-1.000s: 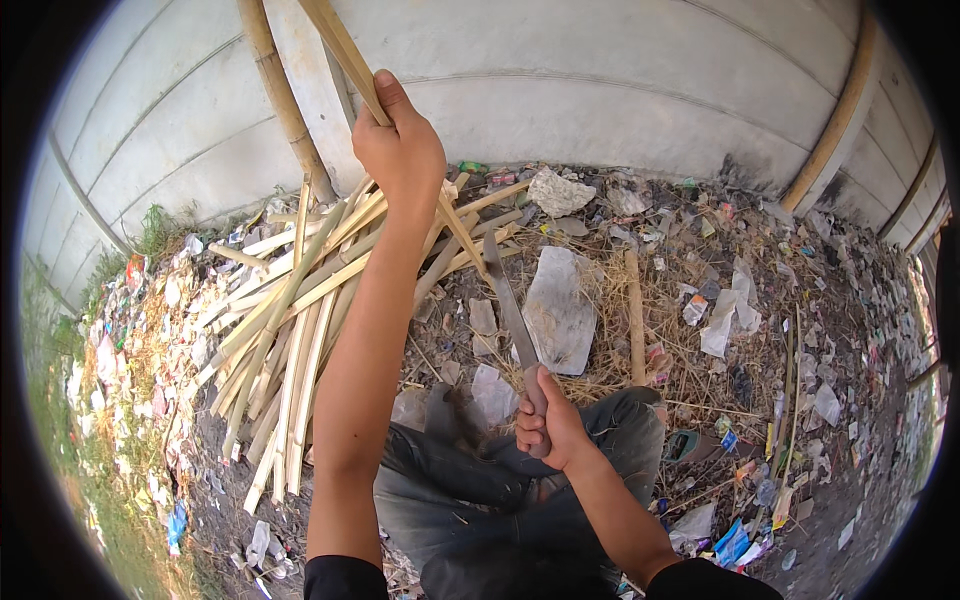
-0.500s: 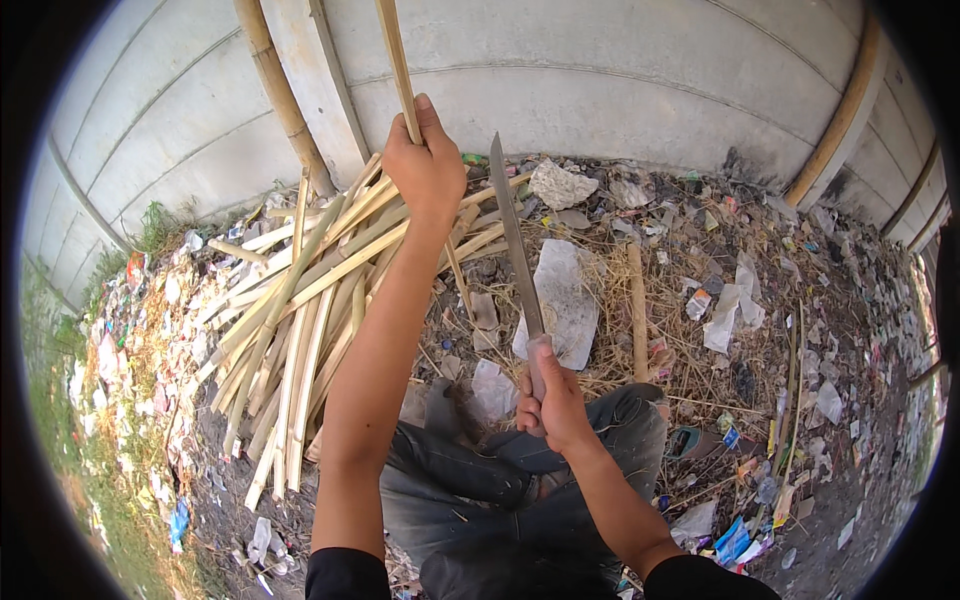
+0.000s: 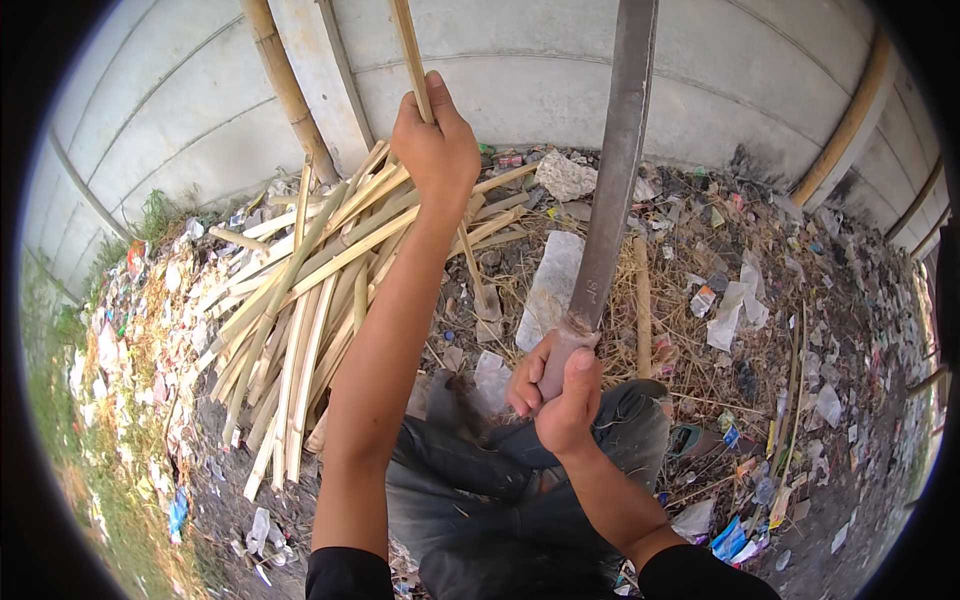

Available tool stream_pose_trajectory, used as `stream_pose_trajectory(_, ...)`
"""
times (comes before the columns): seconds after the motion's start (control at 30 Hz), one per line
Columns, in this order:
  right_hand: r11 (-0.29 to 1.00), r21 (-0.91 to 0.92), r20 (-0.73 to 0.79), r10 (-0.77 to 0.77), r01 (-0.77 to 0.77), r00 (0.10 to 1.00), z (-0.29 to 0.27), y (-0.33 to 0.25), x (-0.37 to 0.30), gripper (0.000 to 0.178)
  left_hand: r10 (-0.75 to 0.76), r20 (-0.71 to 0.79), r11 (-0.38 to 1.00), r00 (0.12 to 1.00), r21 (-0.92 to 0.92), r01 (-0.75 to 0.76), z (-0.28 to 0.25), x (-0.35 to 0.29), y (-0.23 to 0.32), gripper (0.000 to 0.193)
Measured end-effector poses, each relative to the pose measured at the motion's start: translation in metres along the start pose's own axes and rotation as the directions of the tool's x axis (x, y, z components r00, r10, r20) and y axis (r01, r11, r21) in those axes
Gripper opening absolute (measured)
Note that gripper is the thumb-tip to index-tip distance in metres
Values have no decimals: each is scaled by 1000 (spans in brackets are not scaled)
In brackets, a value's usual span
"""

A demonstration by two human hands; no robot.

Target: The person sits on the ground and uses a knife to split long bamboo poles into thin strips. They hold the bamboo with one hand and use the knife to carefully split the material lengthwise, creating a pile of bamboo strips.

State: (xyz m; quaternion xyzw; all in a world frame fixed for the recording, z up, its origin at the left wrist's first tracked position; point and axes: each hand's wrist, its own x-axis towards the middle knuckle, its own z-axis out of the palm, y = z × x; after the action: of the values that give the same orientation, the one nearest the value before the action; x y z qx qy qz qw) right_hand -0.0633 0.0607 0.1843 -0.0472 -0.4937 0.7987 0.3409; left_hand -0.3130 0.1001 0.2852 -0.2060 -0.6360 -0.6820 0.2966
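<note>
My left hand point(image 3: 437, 140) is raised toward the wall, fingers wrapped round a slim bamboo strip point(image 3: 408, 48). The strip runs out past the upper edge of the picture. Below the wrist, a pale strip slants down to the ground; whether it is the same piece, I cannot tell. In front of my knees, my right hand point(image 3: 562, 402) grips the handle of a long machete point(image 3: 612, 180). Its dark blade stands up, apart from the strip, with the tip cut off by the picture's edge. A pile of split bamboo strips point(image 3: 290, 310) lies left of and beneath my left forearm.
A concrete panel wall point(image 3: 480, 80) closes off the far side, with bamboo poles point(image 3: 278, 80) leaning on it. A whitish stone point(image 3: 566, 175), a flat pale sheet point(image 3: 548, 285) and a short bamboo stick point(image 3: 642, 305) lie on ground strewn with litter and straw.
My right hand has brought the machete up and closer, its blade now looming larger and reaching higher. The left hand with the bamboo strip has risen slightly and shifted a little right.
</note>
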Motion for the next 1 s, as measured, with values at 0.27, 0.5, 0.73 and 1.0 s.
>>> stream_pose_trajectory(0.27, 609, -217, -301, 702, -763, 646, -84, 132, -53, 62, -51, 11, 998, 999, -22, 51, -5, 3, -4, 57)
stream_pose_trajectory(0.5, 806, 128, -113, 590, -577, 799, -24, 21, -6, 59, -65, -3, 998, 998, -1, 65, -15, 9, -10, 58)
stream_pose_trajectory(0.73, 939, -294, -139, 144, -180, 980, -48, 105, -42, 59, -46, 24, 999, 999, -13, 46, -7, 7, -1, 60)
stream_pose_trajectory(1.0, 464, 299, -73, 883, -834, 464, -71, 76, -32, 65, -67, 100, 993, 993, -93, 76, -17, 0, 2, 57)
